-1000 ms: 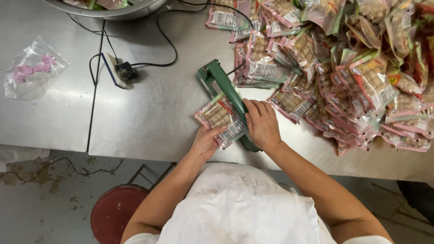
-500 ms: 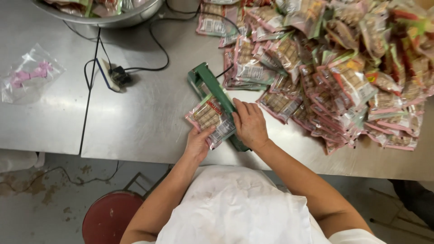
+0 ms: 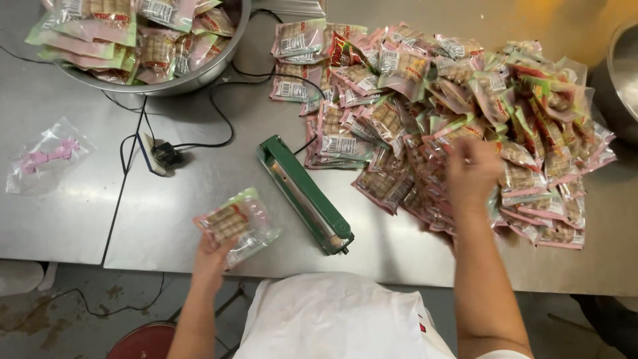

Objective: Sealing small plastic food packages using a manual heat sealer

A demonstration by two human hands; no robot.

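My left hand (image 3: 211, 260) grips one packet (image 3: 234, 223) at its near edge, fingers curled closed round it; the packet lies tilted above the near left of the steel table (image 3: 166, 219), left of the green sealer (image 3: 307, 196) and apart from it. My right hand (image 3: 473, 174) hovers over the packet pile (image 3: 452, 119) on the right, motion-blurred; I cannot tell how far its fingers are spread or whether they hold anything.

Procedure, as I judge it:
1. Keep the held packet flat and level so the contents do not slide toward its mouth.
2. Move it clear of the sealer's bar, which sits closed, and of the black cable (image 3: 219, 126) running to the plug (image 3: 165, 156) on the left.
3. With the right hand, take a single packet from the top of the pile, gripping an edge rather than the filled middle.

A metal bowl (image 3: 199, 76) of packets stands far left; a loose clear bag (image 3: 46, 159) lies at the left edge.
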